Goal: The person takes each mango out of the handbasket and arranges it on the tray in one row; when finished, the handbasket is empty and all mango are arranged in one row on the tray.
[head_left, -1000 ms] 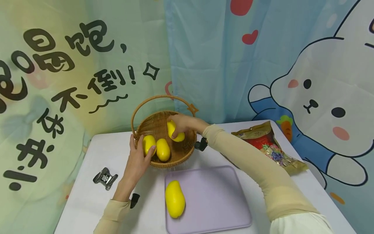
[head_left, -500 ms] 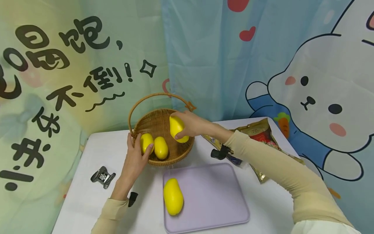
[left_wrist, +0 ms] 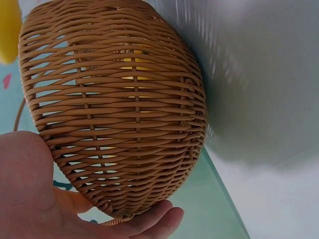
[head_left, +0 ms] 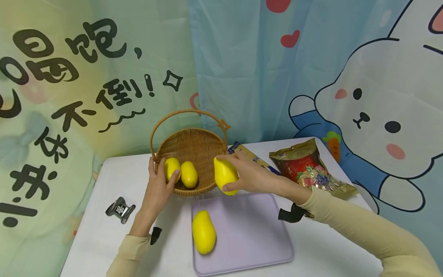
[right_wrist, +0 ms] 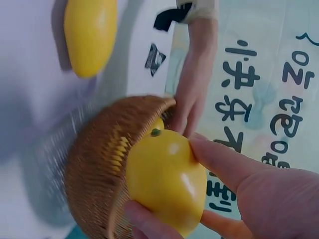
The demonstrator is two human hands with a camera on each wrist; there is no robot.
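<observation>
My right hand (head_left: 254,175) grips a yellow mango (head_left: 225,176) just beyond the right front rim of the wicker basket (head_left: 199,148). Its green stem end shows in the right wrist view, with thumb and fingers on either side of the fruit (right_wrist: 167,181). On the basket's left side, my left hand (head_left: 160,192) holds the rim, and the left wrist view has its fingers against the weave (left_wrist: 124,104). Two mangoes lie inside the basket, one in the middle (head_left: 189,175) and one (head_left: 171,168) partly behind my left thumb. Another mango (head_left: 204,232) lies on the lilac tray (head_left: 254,236).
A gold and red bag (head_left: 304,167) lies at the back right of the white table (head_left: 86,231). Behind my right hand is a blue and gold packet (head_left: 257,158). A small black wrapped piece (head_left: 120,210) lies at left. A printed curtain (head_left: 228,77) hangs behind.
My right hand has lifted the mango out of the basket and carried it right and towards me, over the tray's far edge. The left hand keeps its hold on the basket.
</observation>
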